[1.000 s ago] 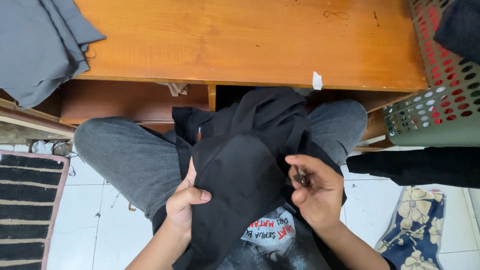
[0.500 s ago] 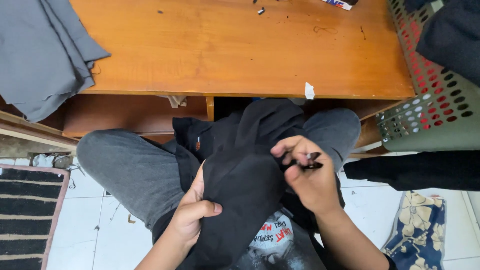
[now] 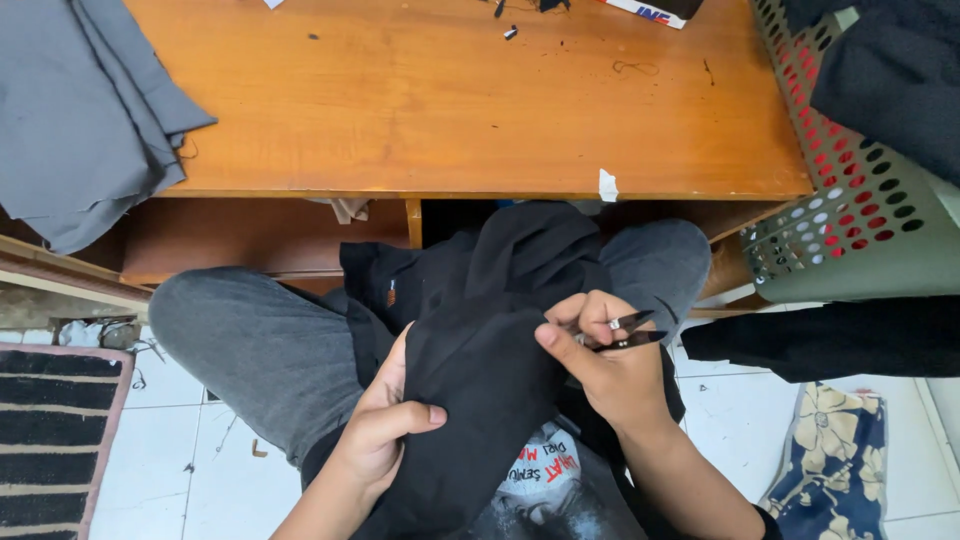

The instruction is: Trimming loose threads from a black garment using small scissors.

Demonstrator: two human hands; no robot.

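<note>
The left hand (image 3: pixel 385 430) is gripping a fold of the black garment (image 3: pixel 480 370) lying across the lap; the right hand (image 3: pixel 600 365), just beside it, is pinching small thread snips (image 3: pixel 625 332) against the cloth, below the wooden table (image 3: pixel 450 100) edge

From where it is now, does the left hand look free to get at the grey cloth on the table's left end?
Probably not right away. The left hand is closed on the black garment in the lap, well below the grey cloth. Nothing blocks the path over the table edge, but it would have to let go first.
</note>
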